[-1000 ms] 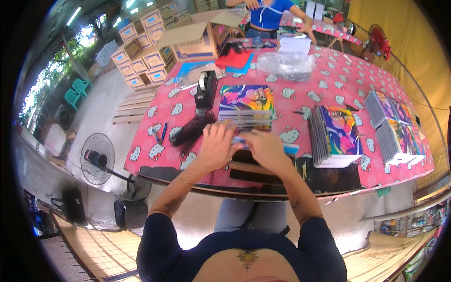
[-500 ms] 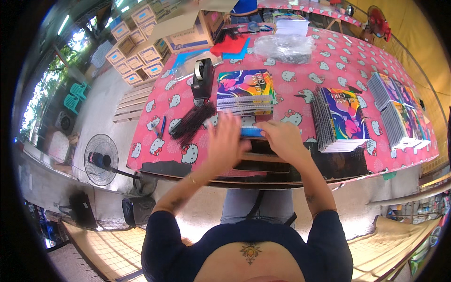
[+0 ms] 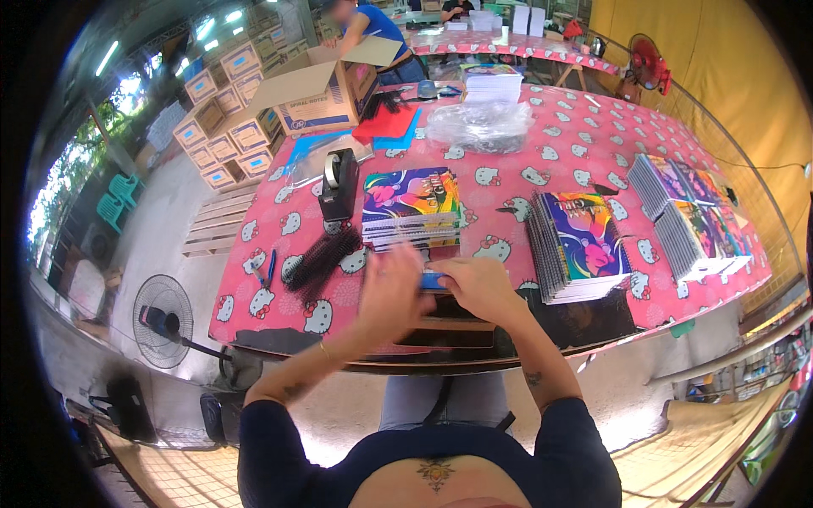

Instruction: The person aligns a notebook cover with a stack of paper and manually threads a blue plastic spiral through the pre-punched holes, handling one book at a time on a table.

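Observation:
My left hand is smeared by motion over the near edge of the table, and its fingers cannot be made out. Beside it, my right hand has its thumb and fingers closed on the right end of a narrow blue piece, mostly covered by my hands. Just beyond lies a stack of colourful spiral notebooks, overlapped so their bound edges show. Left of the stack is a bundle of black binding coils. A wooden block or frame sits below my hands at the table edge.
A black tape dispenser stands behind the coils. More notebooks stand in piles at right and far right. Clear plastic wrap lies farther back. Beside an open carton a person leans in. Pliers lie at left.
The view has tipped up, so more of the far table and the person by the carton show. My left hand is still moving quickly beside the blue piece; my right hand stays at its right end.

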`<state>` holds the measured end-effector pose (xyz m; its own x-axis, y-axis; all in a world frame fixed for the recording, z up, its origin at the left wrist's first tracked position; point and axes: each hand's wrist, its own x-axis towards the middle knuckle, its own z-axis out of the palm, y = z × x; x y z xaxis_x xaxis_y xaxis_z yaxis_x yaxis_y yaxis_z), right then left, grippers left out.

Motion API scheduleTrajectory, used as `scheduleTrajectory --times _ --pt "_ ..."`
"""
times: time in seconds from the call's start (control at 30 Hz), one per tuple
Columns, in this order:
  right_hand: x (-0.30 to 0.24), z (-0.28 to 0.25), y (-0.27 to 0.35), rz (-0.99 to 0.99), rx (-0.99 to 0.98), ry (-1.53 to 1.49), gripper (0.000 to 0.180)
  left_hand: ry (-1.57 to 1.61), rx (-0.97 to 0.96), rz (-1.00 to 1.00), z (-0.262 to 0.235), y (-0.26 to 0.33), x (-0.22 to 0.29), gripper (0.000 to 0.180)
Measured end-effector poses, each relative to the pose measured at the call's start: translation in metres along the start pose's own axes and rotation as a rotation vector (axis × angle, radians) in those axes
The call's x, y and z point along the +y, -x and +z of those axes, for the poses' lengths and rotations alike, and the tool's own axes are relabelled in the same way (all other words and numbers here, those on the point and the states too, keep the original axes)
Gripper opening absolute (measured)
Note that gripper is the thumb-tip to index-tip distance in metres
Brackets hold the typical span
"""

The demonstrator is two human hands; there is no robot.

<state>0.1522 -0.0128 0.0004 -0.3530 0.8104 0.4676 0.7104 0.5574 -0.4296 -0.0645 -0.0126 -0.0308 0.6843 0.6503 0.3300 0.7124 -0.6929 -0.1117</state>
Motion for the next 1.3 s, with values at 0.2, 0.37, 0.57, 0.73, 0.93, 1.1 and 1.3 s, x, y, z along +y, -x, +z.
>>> scheduleTrajectory --times 0.2,0.37,0.57,0.73,0.93,1.1,1.3 --pt "-0.004 -0.006 0.002 0.070 -0.074 0.041 0.033 -0.106 0.064 0.023 -0.004 -0.008 0.012 0.079" --pt "-0.007 -0.017 0.014 -0.061 0.136 0.070 0.055 -0.006 0.004 -0.001 -0.007 -0.024 0.003 0.085" --pt "0.026 -0.001 0.055 0.357 0.225 -0.790 0.060 -0.103 0.073 0.085 -0.017 -0.039 0.004 0.086" --pt "0.025 0.011 0.051 0.268 0.314 -0.571 0.055 -0.032 -0.001 0.204 -0.001 -0.012 0.021 0.086" --pt "0.042 0.015 0.057 0.307 0.191 -0.827 0.049 -0.180 0.017 0.285 -0.003 -0.014 0.024 0.088" --pt "0.040 0.011 0.061 0.354 0.135 -0.806 0.022 -0.119 0.100 0.238 -0.007 -0.039 0.015 0.082" --pt "0.050 0.022 0.068 0.355 0.103 -0.873 0.023 -0.223 0.203 0.063 -0.019 -0.065 0.015 0.081"
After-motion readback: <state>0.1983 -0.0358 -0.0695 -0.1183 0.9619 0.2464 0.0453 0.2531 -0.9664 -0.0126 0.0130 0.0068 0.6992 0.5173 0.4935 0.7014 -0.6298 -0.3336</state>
